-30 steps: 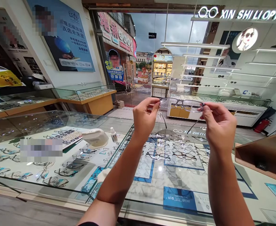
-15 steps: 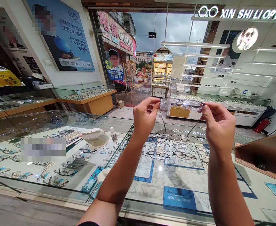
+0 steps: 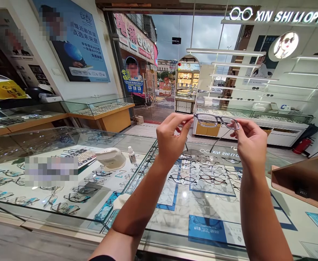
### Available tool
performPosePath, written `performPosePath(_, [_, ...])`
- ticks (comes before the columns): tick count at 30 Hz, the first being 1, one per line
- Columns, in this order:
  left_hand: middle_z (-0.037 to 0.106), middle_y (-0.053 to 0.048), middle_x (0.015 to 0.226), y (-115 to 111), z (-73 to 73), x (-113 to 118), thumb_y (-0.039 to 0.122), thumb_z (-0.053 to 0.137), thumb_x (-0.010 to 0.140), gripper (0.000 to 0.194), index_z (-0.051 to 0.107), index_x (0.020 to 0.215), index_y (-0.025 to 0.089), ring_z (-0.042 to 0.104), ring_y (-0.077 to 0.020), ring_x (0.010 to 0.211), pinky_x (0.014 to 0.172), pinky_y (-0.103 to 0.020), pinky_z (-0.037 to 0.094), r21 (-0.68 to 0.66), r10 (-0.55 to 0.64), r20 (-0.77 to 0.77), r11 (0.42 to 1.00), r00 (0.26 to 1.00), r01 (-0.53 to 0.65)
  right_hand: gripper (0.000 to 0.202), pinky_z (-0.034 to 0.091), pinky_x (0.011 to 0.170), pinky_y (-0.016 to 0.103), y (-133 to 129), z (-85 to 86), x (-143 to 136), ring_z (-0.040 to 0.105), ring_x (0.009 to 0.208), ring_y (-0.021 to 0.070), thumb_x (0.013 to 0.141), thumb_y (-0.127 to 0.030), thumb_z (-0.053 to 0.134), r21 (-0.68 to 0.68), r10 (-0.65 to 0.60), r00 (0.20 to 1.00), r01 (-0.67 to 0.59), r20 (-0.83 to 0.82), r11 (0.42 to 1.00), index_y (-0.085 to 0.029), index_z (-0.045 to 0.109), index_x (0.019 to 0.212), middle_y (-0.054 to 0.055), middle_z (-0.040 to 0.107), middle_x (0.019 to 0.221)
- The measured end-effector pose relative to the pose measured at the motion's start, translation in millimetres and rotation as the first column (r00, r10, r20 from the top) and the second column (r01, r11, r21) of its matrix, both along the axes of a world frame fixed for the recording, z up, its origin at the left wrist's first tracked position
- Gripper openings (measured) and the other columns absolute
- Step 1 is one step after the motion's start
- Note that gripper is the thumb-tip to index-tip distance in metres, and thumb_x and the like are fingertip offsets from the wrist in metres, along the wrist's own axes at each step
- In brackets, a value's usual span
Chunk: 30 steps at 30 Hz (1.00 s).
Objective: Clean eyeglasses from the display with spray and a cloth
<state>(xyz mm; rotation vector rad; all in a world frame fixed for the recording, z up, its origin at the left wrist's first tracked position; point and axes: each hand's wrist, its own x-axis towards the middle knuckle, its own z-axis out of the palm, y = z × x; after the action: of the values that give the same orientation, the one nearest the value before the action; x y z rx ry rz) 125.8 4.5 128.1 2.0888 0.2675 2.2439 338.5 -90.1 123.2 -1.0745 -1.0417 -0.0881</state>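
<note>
A pair of glasses with a thin, clear greyish frame [image 3: 207, 120] is held up above the glass display counter, lenses roughly level and slightly tilted down to the right. My left hand [image 3: 172, 136] pinches its left end between thumb and fingers. At the right end, my right hand [image 3: 251, 141] grips the frame near the hinge. The temples hang below the lenses, partly hidden by my hands. Under them, rows of eyeglasses [image 3: 212, 179] lie inside the counter.
The glass counter [image 3: 175, 226] spans the front. On its left part stand a white device [image 3: 110, 159], a small white bottle [image 3: 132, 155] and a calculator [image 3: 84, 158]. A wooden stand [image 3: 302, 179] is at the right. An arched mirror [image 3: 187, 85] stands behind.
The glasses have turned and their left end has shifted right and slightly down. My left hand has moved right with it, closer to my right hand, which has moved slightly left.
</note>
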Motion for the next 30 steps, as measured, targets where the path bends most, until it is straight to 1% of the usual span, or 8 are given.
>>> performPosePath(7, [0.078, -0.001, 0.092, 4.6, -0.8, -0.2, 0.023, 0.074, 0.100, 0.008, 0.080, 0.105, 0.025, 0.072, -0.0106, 0.081, 0.060, -0.023, 0.055, -0.017, 0.000, 0.004, 1.000, 1.000, 0.000, 0.020, 0.064, 0.069, 0.034, -4.6, 3.0, -4.0, 0.068, 0.071, 0.0161, 0.093, -0.041, 0.077, 0.010, -0.013, 1.000, 0.013, 0.011, 1.000, -0.022, 0.078, 0.103, 0.005, 0.078, 0.092])
performPosePath(10, [0.079, 0.000, 0.093, 7.2, -1.5, -0.2, 0.024, 0.074, 0.100, 0.008, 0.080, 0.104, 0.026, 0.072, -0.0108, 0.081, 0.060, -0.023, 0.055, -0.044, -0.013, 0.000, 0.999, 1.000, 0.013, 0.020, 0.063, 0.070, 0.035, -5.6, 2.8, -3.7, 0.069, 0.073, 0.0166, 0.095, -0.040, 0.076, 0.009, -0.021, 0.999, 0.021, 0.024, 1.000, -0.023, 0.078, 0.104, 0.005, 0.078, 0.092])
performPosePath(13, [0.079, -0.001, 0.093, 12.3, -3.4, -0.4, 0.026, 0.074, 0.099, 0.008, 0.080, 0.104, 0.026, 0.073, -0.0116, 0.080, 0.060, -0.024, 0.055, -0.111, -0.026, -0.015, 0.993, 1.000, 0.025, 0.019, 0.062, 0.071, 0.035, -6.9, 2.3, -4.1, 0.070, 0.078, 0.0180, 0.095, -0.039, 0.075, 0.023, -0.016, 0.999, 0.015, 0.045, 1.000, -0.023, 0.079, 0.105, 0.005, 0.078, 0.092])
performPosePath(15, [0.079, -0.001, 0.093, 17.2, -5.4, -0.5, 0.027, 0.074, 0.099, 0.008, 0.080, 0.105, 0.026, 0.074, -0.0121, 0.080, 0.060, -0.025, 0.055, -0.170, -0.036, -0.030, 0.985, 0.999, 0.031, 0.018, 0.061, 0.071, 0.035, -9.0, 2.4, -5.9, 0.069, 0.077, 0.0176, 0.096, -0.038, 0.075, 0.025, -0.009, 0.998, 0.008, 0.056, 1.000, -0.023, 0.079, 0.105, 0.005, 0.078, 0.093])
performPosePath(18, [0.080, -0.002, 0.094, 24.8, -8.2, -0.4, 0.027, 0.074, 0.098, 0.008, 0.079, 0.104, 0.025, 0.074, -0.0128, 0.078, 0.059, -0.025, 0.055, -0.250, -0.034, -0.053, 0.968, 0.998, 0.020, 0.019, 0.061, 0.072, 0.035, -13.8, 2.9, -10.6, 0.069, 0.077, 0.0172, 0.095, -0.040, 0.076, 0.016, 0.012, 0.997, -0.013, 0.070, 1.000, -0.023, 0.079, 0.104, 0.005, 0.078, 0.095])
performPosePath(20, [0.081, -0.002, 0.092, 28.7, -9.5, -0.2, 0.026, 0.074, 0.098, 0.007, 0.078, 0.102, 0.025, 0.074, -0.0128, 0.077, 0.059, -0.024, 0.055, -0.274, -0.022, -0.063, 0.962, 0.998, 0.004, 0.021, 0.060, 0.074, 0.035, -16.9, 3.1, -13.9, 0.071, 0.079, 0.0178, 0.096, -0.042, 0.077, 0.003, 0.023, 0.996, -0.024, 0.083, 1.000, -0.024, 0.080, 0.104, 0.005, 0.079, 0.096])
performPosePath(25, [0.081, -0.002, 0.090, 34.4, -10.7, 0.7, 0.025, 0.074, 0.096, 0.006, 0.078, 0.101, 0.024, 0.074, -0.0128, 0.074, 0.057, -0.023, 0.054, -0.263, -0.013, -0.054, 0.965, 0.998, -0.001, 0.024, 0.060, 0.078, 0.037, -20.9, 3.8, -19.1, 0.073, 0.082, 0.0196, 0.096, -0.045, 0.076, -0.029, 0.022, 0.995, -0.019, 0.096, 0.999, -0.024, 0.081, 0.106, 0.005, 0.080, 0.096])
performPosePath(30, [0.080, -0.001, 0.086, 37.2, -11.6, 1.3, 0.024, 0.074, 0.095, 0.006, 0.078, 0.100, 0.024, 0.074, -0.0133, 0.072, 0.058, -0.024, 0.055, -0.254, -0.031, -0.046, 0.967, 0.998, 0.018, 0.025, 0.062, 0.076, 0.037, -20.7, 4.6, -20.0, 0.072, 0.081, 0.0198, 0.096, -0.047, 0.075, -0.032, 0.008, 0.995, -0.005, 0.103, 0.999, -0.024, 0.080, 0.105, 0.006, 0.080, 0.098])
